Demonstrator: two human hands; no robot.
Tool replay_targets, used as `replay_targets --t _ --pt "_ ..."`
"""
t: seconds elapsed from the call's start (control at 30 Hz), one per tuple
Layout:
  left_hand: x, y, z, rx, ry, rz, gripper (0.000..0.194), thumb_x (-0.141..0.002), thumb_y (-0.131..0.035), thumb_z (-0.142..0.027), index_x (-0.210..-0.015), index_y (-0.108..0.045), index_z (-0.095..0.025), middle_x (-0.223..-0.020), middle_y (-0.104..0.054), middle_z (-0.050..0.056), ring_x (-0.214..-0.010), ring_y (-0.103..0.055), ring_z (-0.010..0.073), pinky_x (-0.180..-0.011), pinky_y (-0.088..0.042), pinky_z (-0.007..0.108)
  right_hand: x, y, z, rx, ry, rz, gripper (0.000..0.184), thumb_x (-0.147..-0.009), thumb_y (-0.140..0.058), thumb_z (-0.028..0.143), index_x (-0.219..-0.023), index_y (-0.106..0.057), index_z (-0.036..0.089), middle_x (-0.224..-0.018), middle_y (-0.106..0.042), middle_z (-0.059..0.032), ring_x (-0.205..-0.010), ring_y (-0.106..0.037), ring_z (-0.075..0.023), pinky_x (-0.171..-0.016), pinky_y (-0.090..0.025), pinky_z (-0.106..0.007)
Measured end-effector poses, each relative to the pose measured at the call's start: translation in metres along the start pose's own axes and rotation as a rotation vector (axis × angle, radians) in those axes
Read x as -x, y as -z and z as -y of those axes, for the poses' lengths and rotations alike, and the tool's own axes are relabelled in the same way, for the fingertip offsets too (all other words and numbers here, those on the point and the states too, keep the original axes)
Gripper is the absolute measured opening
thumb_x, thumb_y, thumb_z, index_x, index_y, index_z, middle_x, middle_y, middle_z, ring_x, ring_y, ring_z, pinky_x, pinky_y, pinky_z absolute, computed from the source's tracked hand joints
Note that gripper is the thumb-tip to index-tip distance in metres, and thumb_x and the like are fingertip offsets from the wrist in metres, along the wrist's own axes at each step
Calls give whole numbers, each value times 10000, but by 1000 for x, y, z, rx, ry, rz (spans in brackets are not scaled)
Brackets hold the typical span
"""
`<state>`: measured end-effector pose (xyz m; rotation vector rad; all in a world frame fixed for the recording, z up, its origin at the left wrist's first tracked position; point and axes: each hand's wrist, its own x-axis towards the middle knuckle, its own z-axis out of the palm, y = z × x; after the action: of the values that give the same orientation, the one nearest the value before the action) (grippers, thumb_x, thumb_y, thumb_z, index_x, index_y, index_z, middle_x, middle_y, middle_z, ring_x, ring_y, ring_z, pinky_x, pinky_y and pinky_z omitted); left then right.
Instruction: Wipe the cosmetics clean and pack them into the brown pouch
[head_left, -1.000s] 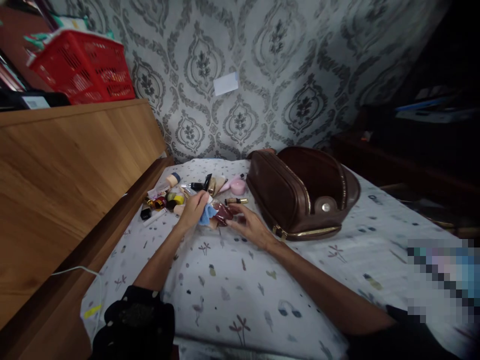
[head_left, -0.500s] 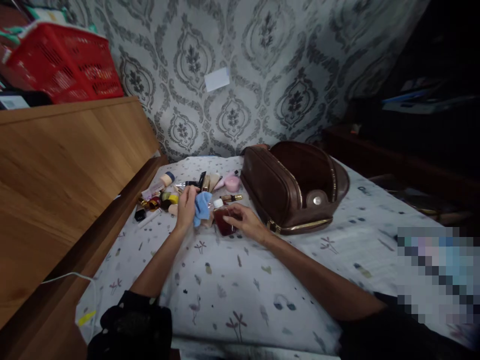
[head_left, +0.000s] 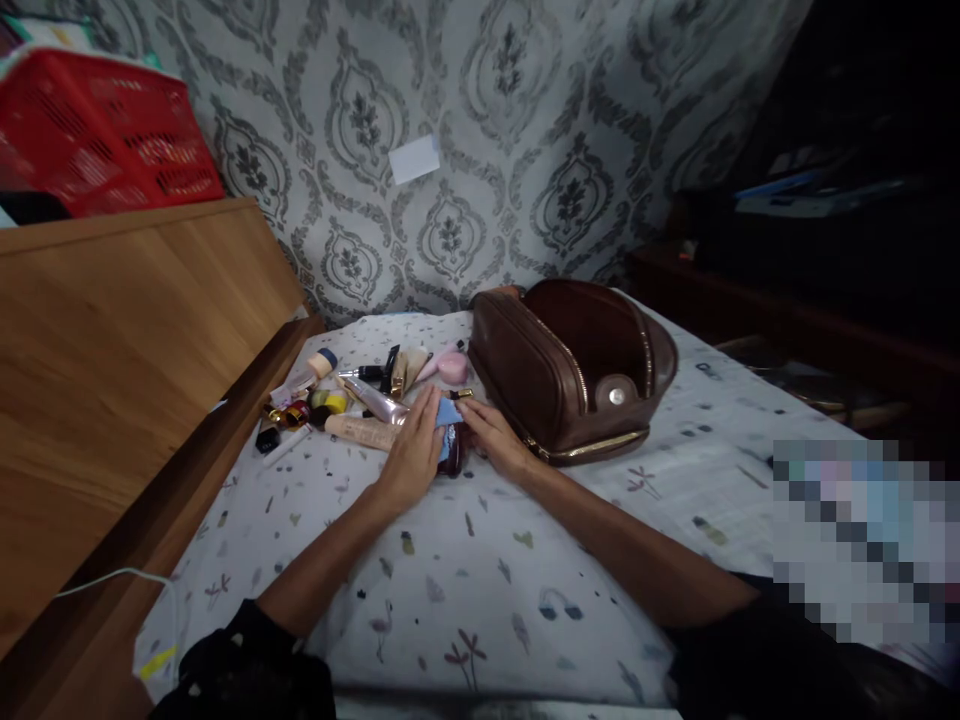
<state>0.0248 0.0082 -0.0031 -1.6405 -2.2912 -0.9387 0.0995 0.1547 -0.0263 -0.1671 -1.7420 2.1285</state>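
OK, patterned sheet [head_left: 469, 560] under everything; brown bag [head_left: 525, 370] on it, mouth open, near the right hand [head_left: 495, 440]. Both hands meet at 1 item: left hand [head_left: 412, 450] closed on a blue cloth [head_left: 450, 412], right fingers narrowed around the right side of a dark red bottle [head_left: 451, 464], partly hidden. Beige tube [head_left: 360, 431] lies just beside the left hand, so work clear of it or it may get nudged. Bottle sits between the 2 hands, low over the sheet; can't tell if touching. Pose suggests wiping: brace with the right, press lightly with the left, turn the bottle rather than rub 1 spot. Spread the cloth flatter for fuller contact. Gold-capped tube [head_left: 465, 394], small, just behind: give it room.
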Motion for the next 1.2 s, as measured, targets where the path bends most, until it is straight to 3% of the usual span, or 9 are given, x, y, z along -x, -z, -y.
replay_targets --t 0.23,0.37,0.47,0.6,0.8,0.9,1.0,1.1,1.2 --pt "17 2 7 -126 -96 94 654 -1014 -341 -328 -1578 -22 -236 -1644 -167 127 -1520 -161 238 -1236 -227 458 1 -1 2 11 15 -23 549 -774 -597 694 -1051 -660 225 -749 -546 -14 -579 -492 -139 -455 -384 -257" --pt "22 6 11 -180 -202 122 707 -1001 -400 -367 -1577 -11 -235 -1644 -152 144 -1519 -158 266 -1222 -252 491 -1 0 2 41 51 -34 506 -783 -602 675 -988 -653 216 -737 -541 -1 -582 -468 -123 -486 -380 -249" --pt "21 11 12 -204 -336 147 713 -980 -463 -372 -1573 -103 -208 -1629 -205 157 -1516 -160 295 -1206 -284 519 -1 1 2 29 75 -76 483 -769 -627 657 -892 -621 189 -761 -572 3 -643 -490 -120 -552 -386 -241" --pt "21 13 10 -196 -470 135 596 -984 -454 -280 -1537 -257 -172 -1538 -407 159 -1483 -279 280 -1175 -362 508 -2 1 2 17 64 -78 476 -765 -642 649 -873 -599 188 -716 -576 17 -626 -502 -117 -551 -371 -235" --pt "23 6 3 -80 -568 -47 336 -950 -474 -112 -1260 -593 -164 -1189 -682 124 -1231 -569 231 -994 -544 427 -6 1 -1 17 26 -59 492 -755 -638 676 -872 -561 205 -616 -558 39 -491 -485 -106 -462 -368 -232" --pt "24 7 0 -16 -516 -85 233 -942 -499 -123 -1121 -641 -169 -1035 -702 100 -1057 -623 214 -904 -559 393 -7 1 -1 15 11 -65 496 -736 -665 667 -856 -540 201 -577 -527 59 -448 -449 -87 -427 -341 -214" --pt "23 11 0 42 -352 -116 169 -954 -499 -179 -1042 -643 -178 -946 -681 72 -933 -617 189 -862 -531 360 -5 1 1 -8 39 -85 491 -728 -687 646 -847 -547 191 -629 -547 48 -482 -456 -76 -430 -328 -198" --pt "23 16 1 78 -116 -188 200 -973 -465 -248 -1081 -622 -190 -995 -659 70 -971 -602 196 -903 -494 364 -2 1 5 -40 32 -49 482 -730 -702 625 -886 -575 187 -677 -568 37 -504 -473 -81 -437 -343 -202" --pt "21 15 2 178 68 -214 315 -985 -431 -313 -1256 -541 -196 -1187 -622 104 -1131 -571 222 -1014 -437 403 1 0 9 -99 30 4 473 -732 -722 593 -937 -599 186 -733 -585 26 -553 -507 -86 -469 -377 -203"
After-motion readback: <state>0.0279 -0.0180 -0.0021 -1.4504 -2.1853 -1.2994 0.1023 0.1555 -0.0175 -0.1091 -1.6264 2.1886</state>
